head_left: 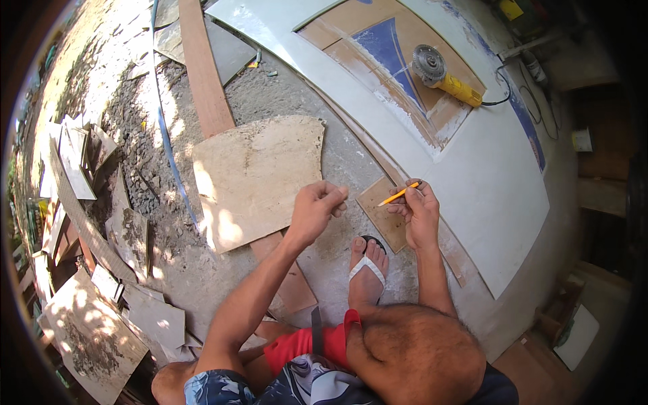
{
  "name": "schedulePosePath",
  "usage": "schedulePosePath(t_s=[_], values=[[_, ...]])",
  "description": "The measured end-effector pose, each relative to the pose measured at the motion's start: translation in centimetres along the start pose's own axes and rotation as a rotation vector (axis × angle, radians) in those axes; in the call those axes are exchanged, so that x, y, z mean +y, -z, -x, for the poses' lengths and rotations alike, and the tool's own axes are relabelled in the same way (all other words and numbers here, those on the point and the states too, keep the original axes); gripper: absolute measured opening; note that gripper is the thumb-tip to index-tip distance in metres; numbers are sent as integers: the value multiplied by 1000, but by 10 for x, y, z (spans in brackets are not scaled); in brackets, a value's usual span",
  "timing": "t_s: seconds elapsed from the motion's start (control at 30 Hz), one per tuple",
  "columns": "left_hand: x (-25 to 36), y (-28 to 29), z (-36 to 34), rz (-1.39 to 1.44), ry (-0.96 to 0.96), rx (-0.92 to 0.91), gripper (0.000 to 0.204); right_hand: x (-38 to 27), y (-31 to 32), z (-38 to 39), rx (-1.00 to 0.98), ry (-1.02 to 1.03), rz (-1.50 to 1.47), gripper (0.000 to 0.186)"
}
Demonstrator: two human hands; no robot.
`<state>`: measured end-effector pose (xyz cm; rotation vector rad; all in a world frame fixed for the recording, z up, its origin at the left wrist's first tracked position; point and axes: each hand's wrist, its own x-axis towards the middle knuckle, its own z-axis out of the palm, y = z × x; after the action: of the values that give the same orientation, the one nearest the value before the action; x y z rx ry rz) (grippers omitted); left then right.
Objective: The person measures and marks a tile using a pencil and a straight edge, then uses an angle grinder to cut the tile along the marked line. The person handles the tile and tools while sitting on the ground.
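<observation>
Nearest the camera, a bent knee and a foot in a white-strapped sandal [366, 268] are seen on the concrete floor [337, 162]. Just beyond the foot, the right hand [420, 214] is closed around a yellow pencil [398, 195], pinched between the fingertips. The pencil's long axis runs from upper right down to lower left, and its lower-left end is pointed toward a small tan tile piece [381, 214], which lies flat on the floor directly under that hand, partly under the sandal's toe. The left hand [316, 210] is held beside it, to the left, fingers curled loosely; whether anything small is held in it cannot be told. The tile piece is nearer the right hand. Farther out to the left, a large irregular beige slab [260, 175] is laid. Farthest off, a yellow angle grinder [442, 74] rests on a big pale board [486, 182].
</observation>
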<state>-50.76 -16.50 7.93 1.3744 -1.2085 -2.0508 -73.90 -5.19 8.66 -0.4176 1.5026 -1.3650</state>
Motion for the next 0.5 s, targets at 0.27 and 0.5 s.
schedulePosePath(t_s=[0.27,0.5], values=[[34,189,-64,-1385,-864,913,37,20,4,3,383,662,1335,37],[46,264,-82,-1532,-364,507,52,72,-108,7,-444,-607,322,28]])
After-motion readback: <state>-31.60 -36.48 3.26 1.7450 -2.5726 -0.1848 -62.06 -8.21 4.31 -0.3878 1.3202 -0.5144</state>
